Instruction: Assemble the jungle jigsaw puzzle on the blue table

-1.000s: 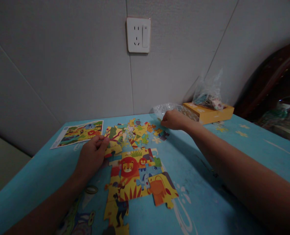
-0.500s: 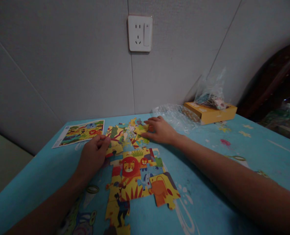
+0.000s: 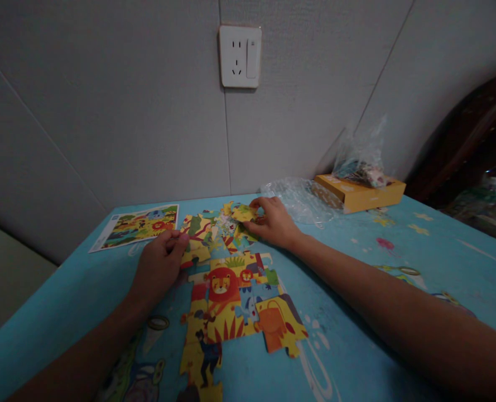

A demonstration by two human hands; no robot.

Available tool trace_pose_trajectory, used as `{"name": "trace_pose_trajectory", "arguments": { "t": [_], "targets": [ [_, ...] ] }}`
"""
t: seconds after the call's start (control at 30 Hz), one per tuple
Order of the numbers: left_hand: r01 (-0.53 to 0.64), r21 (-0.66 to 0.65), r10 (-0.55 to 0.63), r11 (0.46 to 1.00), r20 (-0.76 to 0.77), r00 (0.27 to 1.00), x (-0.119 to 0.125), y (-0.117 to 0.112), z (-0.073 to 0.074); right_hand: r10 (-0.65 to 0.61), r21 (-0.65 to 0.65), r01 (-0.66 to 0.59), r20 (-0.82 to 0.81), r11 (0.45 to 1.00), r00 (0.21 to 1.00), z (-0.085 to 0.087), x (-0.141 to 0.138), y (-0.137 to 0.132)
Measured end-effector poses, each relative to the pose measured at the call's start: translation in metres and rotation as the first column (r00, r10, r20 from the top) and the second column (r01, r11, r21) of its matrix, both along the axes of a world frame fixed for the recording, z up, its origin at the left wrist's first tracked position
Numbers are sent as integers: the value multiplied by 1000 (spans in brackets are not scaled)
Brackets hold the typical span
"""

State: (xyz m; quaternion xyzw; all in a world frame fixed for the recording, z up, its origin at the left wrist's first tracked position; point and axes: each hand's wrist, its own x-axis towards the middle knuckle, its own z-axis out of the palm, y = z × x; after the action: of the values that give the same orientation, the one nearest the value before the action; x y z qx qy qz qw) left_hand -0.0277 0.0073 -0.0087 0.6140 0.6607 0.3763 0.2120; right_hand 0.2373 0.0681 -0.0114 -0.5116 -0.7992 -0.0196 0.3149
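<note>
Jigsaw puzzle (image 3: 224, 304), part-assembled, flat on blue table (image 3: 335, 304); long axis running away from the wearer, lion (image 3: 222, 286) upright to view. Yellow ground, red mane, blue and orange patches, knobbed edges. Right hand (image 3: 276, 224): grip pinched on yellow jigsaw piece (image 3: 242, 213) above loose pieces (image 3: 230, 244). Left hand (image 3: 160, 261): fingers curled at upper section (image 3: 197, 229); whether gripping, cannot tell.

This looks like a living space in a home. Near the yellow box (image 3: 373, 197), the bench (image 3: 63, 301) wears a blue surface printed with cartoon figures, and left of the box lie a cartoon-animal jigsaw (image 3: 225, 296) and its picture sheet (image 3: 141, 226). Above and left of the box, a domestic socket (image 3: 240, 57) sits in the plain panelled wall (image 3: 147, 111); right of it stands curved dark-red furniture (image 3: 461, 131), its kind unclear.
</note>
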Motion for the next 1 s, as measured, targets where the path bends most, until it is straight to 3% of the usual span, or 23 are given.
{"name": "trace_pose_trajectory", "arguments": {
  "t": [0.17, 0.33, 0.4, 0.47, 0.53, 0.6, 1.0],
  "targets": [
    [-8, -6, 8, 1000, 11, 1000, 2, -1, 3, -271, 15, 271, 112, 962, 956, -1, 2, 0],
    [-25, 43, 26, 999, -15, 1000, 3, -1, 7, -342, 0, 349, 195, 937, 919, 0, 2, -5],
    [-48, 67, 49, 997, -11, 999, 3, -1, 8, -263, -2, 268, 183, 963, 947, 2, 0, -7],
    [-108, 90, 108, 990, 11, 994, 1, -1, 9, -76, -19, 80, 170, 997, 982, 4, -1, -10],
    [-176, 113, 171, 978, 49, 984, -1, 0, 8, 119, -51, -111, 187, 993, 975, 5, -4, -13],
    [-213, 116, 201, 970, 105, 974, -3, 2, 6, 217, -96, -200, 218, 975, 952, 5, -6, -15],
    [-191, 122, 185, 974, 60, 981, -5, 1, 6, 267, -134, -248, 146, 959, 953, 0, -4, -10]
  ]
}}
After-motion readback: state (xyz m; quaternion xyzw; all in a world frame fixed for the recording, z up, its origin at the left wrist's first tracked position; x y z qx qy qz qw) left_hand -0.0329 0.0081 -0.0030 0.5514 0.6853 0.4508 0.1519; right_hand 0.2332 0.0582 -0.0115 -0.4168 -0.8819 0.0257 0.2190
